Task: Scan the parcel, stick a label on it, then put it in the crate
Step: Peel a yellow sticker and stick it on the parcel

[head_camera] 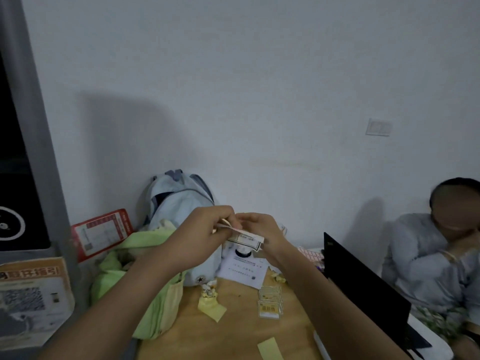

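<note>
Both hands are raised above the wooden table (233, 331) and meet at a small white label (245, 239) with a dark border. My left hand (207, 229) pinches its left end between thumb and fingers. My right hand (259, 229) holds the right end, and a corner of the label hangs below it. A stack of yellow-bordered labels (270, 302) lies on the table under my right forearm. No parcel, scanner or crate can be made out.
A pale blue backpack (179, 201) and a green cloth bag (148, 289) stand at the back left. A white sheet (242, 271), yellow paper backings (211, 307), a black laptop (363, 281) and a seated person (439, 255) are to the right. A grey kiosk (28, 178) is left.
</note>
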A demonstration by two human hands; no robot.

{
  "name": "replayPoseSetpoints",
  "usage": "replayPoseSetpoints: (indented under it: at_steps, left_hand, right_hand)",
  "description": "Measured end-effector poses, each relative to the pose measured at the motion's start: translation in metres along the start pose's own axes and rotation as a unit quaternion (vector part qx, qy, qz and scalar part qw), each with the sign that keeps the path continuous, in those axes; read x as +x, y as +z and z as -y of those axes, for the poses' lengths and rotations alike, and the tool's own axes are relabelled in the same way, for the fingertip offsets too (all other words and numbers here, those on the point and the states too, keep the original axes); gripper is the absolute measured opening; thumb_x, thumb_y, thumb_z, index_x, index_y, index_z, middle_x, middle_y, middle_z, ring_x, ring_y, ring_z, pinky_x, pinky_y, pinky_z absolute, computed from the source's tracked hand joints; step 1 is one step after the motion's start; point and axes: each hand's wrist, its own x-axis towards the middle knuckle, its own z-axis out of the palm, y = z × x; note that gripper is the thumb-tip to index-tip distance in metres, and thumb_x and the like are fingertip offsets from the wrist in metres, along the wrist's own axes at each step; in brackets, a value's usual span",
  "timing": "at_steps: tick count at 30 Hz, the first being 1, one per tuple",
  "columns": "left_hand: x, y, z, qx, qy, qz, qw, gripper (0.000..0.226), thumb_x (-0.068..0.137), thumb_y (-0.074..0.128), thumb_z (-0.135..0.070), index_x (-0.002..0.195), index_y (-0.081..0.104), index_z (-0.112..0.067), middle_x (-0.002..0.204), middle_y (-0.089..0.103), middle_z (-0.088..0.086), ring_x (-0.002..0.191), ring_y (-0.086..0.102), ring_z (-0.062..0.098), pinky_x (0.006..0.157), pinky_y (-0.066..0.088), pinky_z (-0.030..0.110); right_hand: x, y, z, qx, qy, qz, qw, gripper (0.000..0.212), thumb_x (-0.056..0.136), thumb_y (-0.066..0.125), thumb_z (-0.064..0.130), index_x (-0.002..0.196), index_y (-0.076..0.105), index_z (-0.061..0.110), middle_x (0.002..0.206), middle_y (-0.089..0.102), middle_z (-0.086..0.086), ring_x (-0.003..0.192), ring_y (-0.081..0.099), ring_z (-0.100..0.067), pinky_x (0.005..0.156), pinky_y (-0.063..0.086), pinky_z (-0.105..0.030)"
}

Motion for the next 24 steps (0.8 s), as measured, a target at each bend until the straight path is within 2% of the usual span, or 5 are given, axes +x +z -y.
replayPoseSetpoints:
  at_steps: [5, 8, 11, 17, 24]
  left_hand:
    - [-0.014, -0.003, 0.020, -0.067, -0.098, -0.050, 0.992, 0.009, 0.087, 0.063, -0.007, 0.087, 0.068, -0.014, 0.089, 0.072, 0.011, 0.071, 0.064, 0.009, 0.054, 0.051, 0.017]
    - [-0.021, -0.006, 0.041, -0.104, -0.161, -0.083, 0.978, 0.009, 0.086, 0.064, -0.006, 0.089, 0.067, -0.014, 0.088, 0.072, 0.016, 0.067, 0.064, 0.023, 0.052, 0.051, 0.022]
    - [-0.027, -0.009, 0.058, -0.136, -0.215, -0.133, 0.958, 0.018, 0.085, 0.065, -0.003, 0.101, 0.064, -0.011, 0.092, 0.070, 0.010, 0.071, 0.065, 0.011, 0.053, 0.052, 0.014]
    - [-0.033, -0.009, 0.077, -0.198, -0.287, -0.210, 0.913, 0.032, 0.081, 0.068, 0.001, 0.108, 0.059, -0.014, 0.095, 0.069, 0.003, 0.082, 0.066, 0.012, 0.061, 0.054, 0.014]
    - [-0.047, -0.005, 0.095, -0.207, -0.354, -0.207, 0.888, 0.033, 0.076, 0.073, 0.003, 0.104, 0.059, -0.006, 0.086, 0.070, 0.005, 0.068, 0.064, 0.014, 0.052, 0.049, 0.016]
  right_hand:
    - [0.018, -0.006, -0.054, -0.002, 0.081, -0.038, 0.996, 0.017, 0.086, 0.054, -0.010, 0.083, 0.061, 0.005, 0.072, 0.061, -0.011, 0.056, 0.051, -0.020, 0.044, 0.045, -0.023]
    - [0.031, -0.011, -0.095, -0.048, 0.142, -0.047, 0.988, 0.014, 0.085, 0.056, -0.007, 0.094, 0.059, 0.003, 0.063, 0.044, -0.010, 0.049, 0.036, -0.018, 0.044, 0.033, -0.025]
    - [0.033, -0.014, -0.134, -0.046, 0.216, -0.032, 0.975, 0.022, 0.082, 0.059, -0.010, 0.104, 0.058, -0.004, 0.064, 0.046, -0.012, 0.052, 0.040, -0.018, 0.045, 0.036, -0.026]
    - [0.031, -0.017, -0.174, 0.040, 0.291, -0.044, 0.955, 0.036, 0.088, 0.058, -0.005, 0.123, 0.049, 0.001, 0.123, 0.052, -0.020, 0.088, 0.060, -0.032, 0.083, 0.055, -0.041]
    - [0.021, -0.020, -0.181, 0.014, 0.377, -0.009, 0.926, 0.051, 0.085, 0.066, 0.021, 0.132, 0.047, 0.014, 0.147, 0.031, -0.008, 0.129, 0.040, -0.040, 0.087, 0.046, -0.043]
